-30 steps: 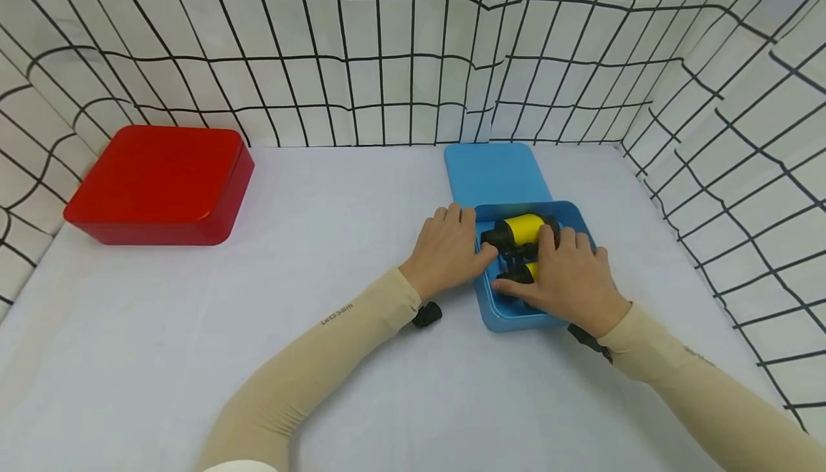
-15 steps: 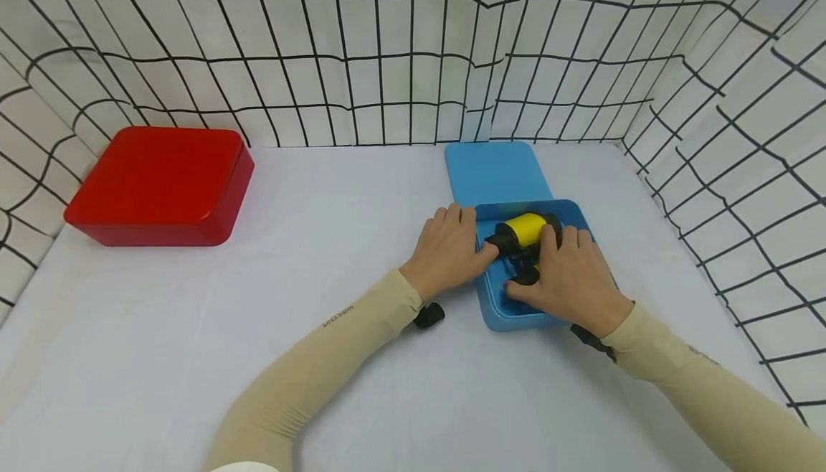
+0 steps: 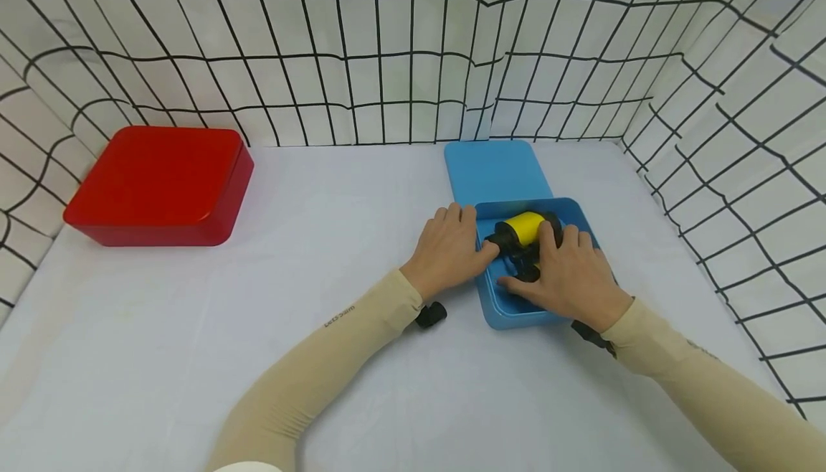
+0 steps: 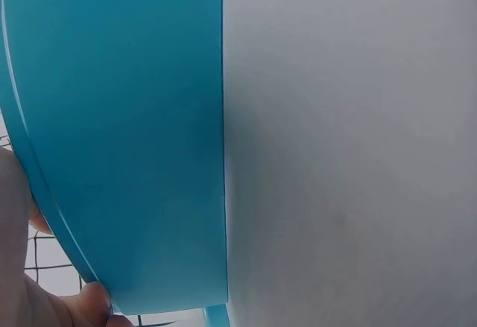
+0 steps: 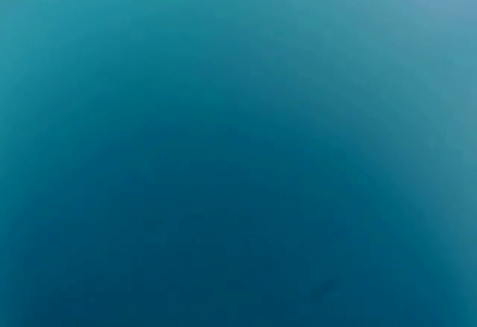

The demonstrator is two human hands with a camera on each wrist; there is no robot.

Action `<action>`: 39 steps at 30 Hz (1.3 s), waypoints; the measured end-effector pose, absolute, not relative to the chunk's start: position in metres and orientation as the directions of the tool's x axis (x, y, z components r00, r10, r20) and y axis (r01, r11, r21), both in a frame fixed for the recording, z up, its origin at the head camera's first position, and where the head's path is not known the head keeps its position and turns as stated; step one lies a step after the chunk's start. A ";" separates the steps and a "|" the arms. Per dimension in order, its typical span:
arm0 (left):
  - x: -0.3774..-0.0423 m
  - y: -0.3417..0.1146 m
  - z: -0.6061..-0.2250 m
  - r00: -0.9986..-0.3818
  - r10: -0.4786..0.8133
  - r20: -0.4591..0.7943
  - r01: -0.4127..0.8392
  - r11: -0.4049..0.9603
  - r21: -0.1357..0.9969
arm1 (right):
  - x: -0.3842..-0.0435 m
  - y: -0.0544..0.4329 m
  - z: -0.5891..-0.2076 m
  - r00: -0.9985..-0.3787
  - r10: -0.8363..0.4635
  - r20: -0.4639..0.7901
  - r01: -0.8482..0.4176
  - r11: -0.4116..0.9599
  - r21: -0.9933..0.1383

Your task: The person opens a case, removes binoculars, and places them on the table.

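Yellow and black binoculars lie inside an uncovered blue box right of the middle in the head view. My right hand reaches over the near right part of the box and grips the binoculars, hiding much of the near barrel. At the box's left side, my left hand holds the rim, its thumb over the edge at the black end of the far barrel. The left wrist view shows the blue outer wall with fingertips at its rim. Blurred blue fills the right wrist view.
A blue lid lies flat just behind the box. Far left on the white table stands a closed red box. Black wire grid panels border the back and sides. Small black devices sit under both wrists.
The binoculars have turned slightly and shifted right within the box, with less of the near barrel showing. The right thumb moved in, then back out left. The left hand stays at the rim.
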State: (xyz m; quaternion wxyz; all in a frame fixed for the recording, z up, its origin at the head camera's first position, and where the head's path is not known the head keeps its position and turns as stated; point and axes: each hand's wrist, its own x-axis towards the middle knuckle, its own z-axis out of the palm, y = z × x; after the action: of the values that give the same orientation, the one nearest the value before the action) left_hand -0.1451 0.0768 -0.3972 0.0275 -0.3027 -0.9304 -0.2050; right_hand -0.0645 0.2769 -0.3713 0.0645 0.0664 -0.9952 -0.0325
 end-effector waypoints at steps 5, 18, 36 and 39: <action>-0.145 0.078 -0.397 -0.821 0.548 0.162 0.566 0.739 0.365 | -0.064 0.279 -0.370 -0.989 -0.119 0.085 -0.115 0.992 0.048; -0.146 0.077 -0.397 -0.816 0.554 0.166 0.571 0.730 0.375 | -0.067 0.281 -0.370 -0.986 -0.145 0.077 -0.141 0.988 0.059; -0.144 0.076 -0.398 -0.819 0.551 0.162 0.566 0.726 0.391 | -0.064 0.289 -0.359 -0.967 -0.231 0.109 -0.221 0.971 0.093; -0.144 0.076 -0.398 -0.816 0.551 0.175 0.572 0.725 0.383 | -0.064 0.291 -0.356 -0.968 -0.231 0.097 -0.222 0.971 0.094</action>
State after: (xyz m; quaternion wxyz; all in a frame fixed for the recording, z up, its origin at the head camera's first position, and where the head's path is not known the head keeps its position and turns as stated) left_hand -0.1443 0.0763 -0.3981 0.0244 -0.3024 -0.9285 -0.2142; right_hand -0.0640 0.2911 -0.3555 0.0536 0.1142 -0.9911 -0.0413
